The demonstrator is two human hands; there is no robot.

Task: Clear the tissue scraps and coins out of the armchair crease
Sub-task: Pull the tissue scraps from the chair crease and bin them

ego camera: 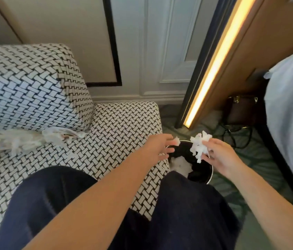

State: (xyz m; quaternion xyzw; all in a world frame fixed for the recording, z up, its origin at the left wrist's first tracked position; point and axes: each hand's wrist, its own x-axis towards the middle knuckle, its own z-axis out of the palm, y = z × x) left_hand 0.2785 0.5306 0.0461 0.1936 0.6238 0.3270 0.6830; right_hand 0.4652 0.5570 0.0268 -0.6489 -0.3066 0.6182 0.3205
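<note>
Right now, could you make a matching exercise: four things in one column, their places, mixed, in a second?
1 tissue wad
2 waste bin
3 tissue scraps
4 handbag

a on the floor by the wooden panel
b in the right hand
c along the armchair crease
d on the floor beside the armchair

Pairs: 1-b; 2-d; 3-c; 4-a

Soft, even light filled the room, leaving only faint shadows on the armchair [117, 123]. The light strip [216, 64] glowed warm amber, overexposed along its core. The tissue wad [200, 145] and left hand [157, 148] were slightly smeared by motion blur. Wide-angle distortion bowed the wall mouldings [167, 51] near the edges.
</note>
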